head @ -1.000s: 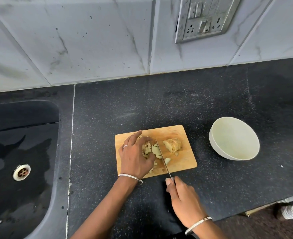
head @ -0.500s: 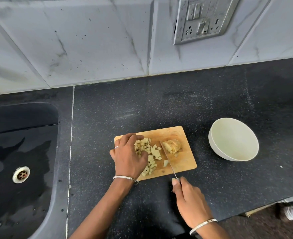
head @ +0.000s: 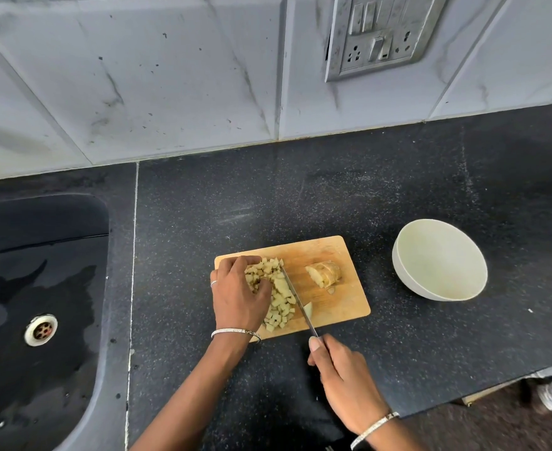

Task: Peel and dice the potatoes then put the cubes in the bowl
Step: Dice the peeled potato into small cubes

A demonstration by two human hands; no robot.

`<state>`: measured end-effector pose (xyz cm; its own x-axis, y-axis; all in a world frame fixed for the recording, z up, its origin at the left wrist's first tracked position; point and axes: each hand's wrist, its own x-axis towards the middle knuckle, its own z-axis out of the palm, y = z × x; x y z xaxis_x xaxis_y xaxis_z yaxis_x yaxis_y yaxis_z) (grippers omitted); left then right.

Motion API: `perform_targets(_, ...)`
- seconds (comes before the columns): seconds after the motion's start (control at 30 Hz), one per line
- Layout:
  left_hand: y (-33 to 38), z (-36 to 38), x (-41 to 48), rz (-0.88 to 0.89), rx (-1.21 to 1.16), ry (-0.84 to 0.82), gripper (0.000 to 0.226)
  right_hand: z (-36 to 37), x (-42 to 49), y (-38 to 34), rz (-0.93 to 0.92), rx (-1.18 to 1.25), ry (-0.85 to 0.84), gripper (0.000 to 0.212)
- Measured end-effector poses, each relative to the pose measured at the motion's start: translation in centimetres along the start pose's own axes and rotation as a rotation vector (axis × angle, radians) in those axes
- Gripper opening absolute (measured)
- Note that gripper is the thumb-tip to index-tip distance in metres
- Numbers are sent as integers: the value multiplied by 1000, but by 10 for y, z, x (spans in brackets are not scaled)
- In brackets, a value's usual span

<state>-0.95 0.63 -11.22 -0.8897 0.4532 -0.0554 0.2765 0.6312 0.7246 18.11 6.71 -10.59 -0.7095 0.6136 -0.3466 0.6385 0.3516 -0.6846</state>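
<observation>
- The wooden cutting board (head: 333, 255) is sitting on the dark speckled countertop (head: 333, 190), and the whole job is happening on it.
- The potato cubes (head: 279, 297) are lying in a loose pile on the left half of the board, none in the bowl yet.
- The left hand (head: 239, 294) is resting on the pile's left side, fingers curled over the cubes and cupping them. It's wearing a ring (head: 214, 283) and a bangle at the wrist.
- The right hand (head: 343, 379) is gripping the knife (head: 297, 301) by the handle just off the board's near edge, fingers wrapped round it and thumb lying along the top.
- The blade is running diagonally across the board, touching the right edge of the pile, with one small slice (head: 308, 309) lying just on its other side.
- An uncut potato chunk (head: 323, 275) is sitting on the right half of the board, apart from the blade.
- The white bowl (head: 440, 258) is standing on the counter to the right of the board, not touching it.
- A black sink (head: 40, 255) is looking wet over on the far left.
- A socket plate (head: 382, 34) is hanging on the tiled wall.
</observation>
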Motion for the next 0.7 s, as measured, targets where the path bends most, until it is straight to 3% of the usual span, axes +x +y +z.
perform_targets(0.27, 2, -1, -3, 126, 89, -12, 19, -4, 2, 8, -62, -92, 62, 54)
perform_targets(0.43, 10, 4, -4, 164, 168, 22, 19, -16, 2, 17, -44, -49, 140, 50)
perform_targets(0.53, 23, 10, -1, 210, 168, 25, 18, -28, 3, 16, 1, 45, 155, 46)
perform_targets(0.7, 46, 28, 4, 301, 260, -72, 37, -39, 2, 29, 39, 270, 299, 47)
